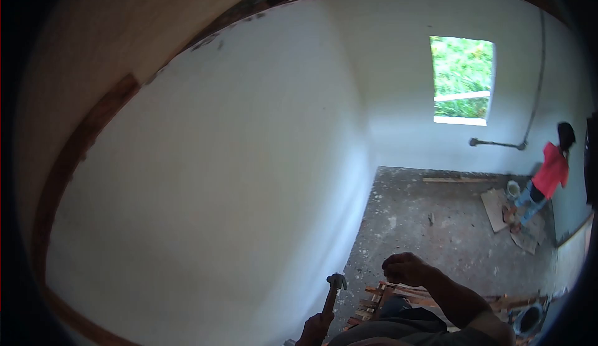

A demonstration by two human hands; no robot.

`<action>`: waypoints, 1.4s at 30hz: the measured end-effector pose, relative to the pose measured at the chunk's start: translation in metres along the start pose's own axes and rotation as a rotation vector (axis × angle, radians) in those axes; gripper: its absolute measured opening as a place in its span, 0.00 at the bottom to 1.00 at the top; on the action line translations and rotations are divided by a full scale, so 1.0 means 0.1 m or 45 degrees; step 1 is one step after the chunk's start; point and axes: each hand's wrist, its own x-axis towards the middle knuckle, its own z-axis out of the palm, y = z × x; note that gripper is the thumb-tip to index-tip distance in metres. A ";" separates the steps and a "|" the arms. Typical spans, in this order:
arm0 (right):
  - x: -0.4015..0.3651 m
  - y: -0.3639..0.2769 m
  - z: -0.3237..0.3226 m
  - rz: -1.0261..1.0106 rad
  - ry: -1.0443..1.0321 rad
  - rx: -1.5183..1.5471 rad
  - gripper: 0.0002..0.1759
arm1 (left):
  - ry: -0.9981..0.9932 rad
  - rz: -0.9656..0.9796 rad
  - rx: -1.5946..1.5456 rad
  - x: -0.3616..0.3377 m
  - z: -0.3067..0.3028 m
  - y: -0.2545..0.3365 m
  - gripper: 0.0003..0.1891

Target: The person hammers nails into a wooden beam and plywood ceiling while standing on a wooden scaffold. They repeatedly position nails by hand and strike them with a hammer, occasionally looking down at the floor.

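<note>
Near centre, the left hand point(316, 328) grips a hammer point(331, 299) beside the white wall point(212, 178)! The right hand point(403, 269) curls, grip unclear; far right, a bucket point(512, 188) stands by a person point(549, 171), contents indistinct.

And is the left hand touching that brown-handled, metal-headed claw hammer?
Touching. The head view shows the left hand wrapped around the hammer near its lower end.

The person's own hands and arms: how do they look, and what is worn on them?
The left hand and right hand are bare; no glove, ring or watch can be made out. The right arm is bare up to a short, dark grey sleeve. The left sleeve cannot be made out.
</note>
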 end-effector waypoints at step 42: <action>-0.33 -3.88 1.32 -1.493 -0.132 -0.323 0.06 | 1.073 1.102 0.412 -0.95 -1.40 2.19 0.13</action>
